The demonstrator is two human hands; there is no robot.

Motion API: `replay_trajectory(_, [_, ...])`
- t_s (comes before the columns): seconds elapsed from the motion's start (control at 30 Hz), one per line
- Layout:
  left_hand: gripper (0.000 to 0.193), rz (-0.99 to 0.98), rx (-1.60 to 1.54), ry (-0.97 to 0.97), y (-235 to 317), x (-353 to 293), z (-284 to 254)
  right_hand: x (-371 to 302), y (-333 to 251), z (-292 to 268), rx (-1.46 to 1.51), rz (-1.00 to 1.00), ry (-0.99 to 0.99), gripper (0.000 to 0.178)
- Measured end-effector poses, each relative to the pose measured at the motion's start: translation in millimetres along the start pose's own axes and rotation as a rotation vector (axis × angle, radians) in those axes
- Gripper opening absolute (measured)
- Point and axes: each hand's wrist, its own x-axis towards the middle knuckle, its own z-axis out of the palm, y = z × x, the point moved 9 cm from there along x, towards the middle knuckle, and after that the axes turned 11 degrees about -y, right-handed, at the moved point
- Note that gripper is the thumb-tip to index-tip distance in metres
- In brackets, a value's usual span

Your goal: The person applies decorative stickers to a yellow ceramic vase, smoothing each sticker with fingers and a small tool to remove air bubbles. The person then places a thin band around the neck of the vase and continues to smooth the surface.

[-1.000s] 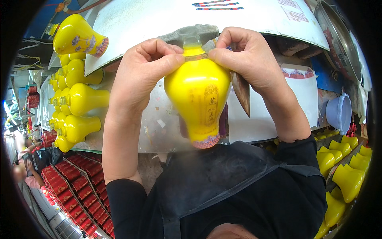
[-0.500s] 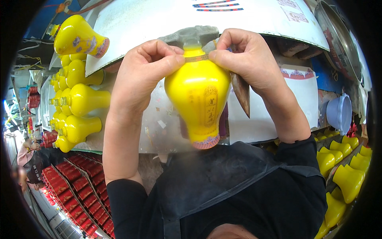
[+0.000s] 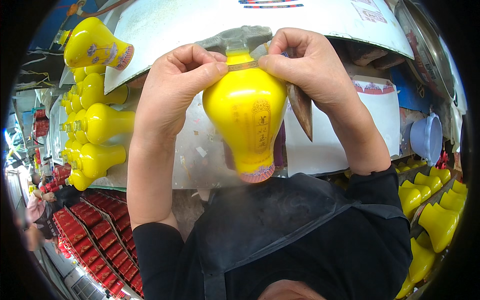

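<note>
A glossy yellow bottle (image 3: 242,110) lies on its side in front of me, its clear neck pointing away and its patterned base toward my apron. A narrow patterned decal strip (image 3: 243,65) lies across the shoulder just below the neck. At the strip's left end, my left hand (image 3: 187,75) pinches with thumb and finger. My right hand (image 3: 305,65) pinches the right end, its thumb against the bottle. Beneath the right palm juts a brown pointed tool (image 3: 301,112); whether the fingers grip it is hidden. Grey cloth (image 3: 217,42) sits under the bottle's neck.
Several yellow bottles (image 3: 107,120) lie stacked at left, with a flower-decorated one (image 3: 95,45) on top. More strips (image 3: 272,5) rest on the white board (image 3: 175,30). A pale blue bucket (image 3: 426,137) and yellow bottles (image 3: 440,220) are at right. Red boxes (image 3: 90,230) fill the lower left.
The view has shifted slightly, so most things sit a little higher and further left. Both hands keep their pinch at the strip's ends, and the bottle has turned slightly, its lettering showing more plainly.
</note>
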Motion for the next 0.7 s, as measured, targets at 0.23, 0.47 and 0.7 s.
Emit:
replay_trajectory(0.23, [0.012,-0.019,-0.008,0.004,-2.5,0.7,-0.9,1.9,0.7,-0.4,-0.006,-0.023,-0.011,0.023])
replay_trajectory(0.47, [0.013,-0.012,-0.033,-0.008,-1.3,-0.2,0.5,-0.6,2.7,0.1,0.029,0.016,-0.018,0.021])
replay_trajectory(0.7, [0.012,-0.016,-0.039,0.0,-0.5,-2.0,1.4,-1.8,2.0,0.0,0.047,0.009,-0.01,0.019])
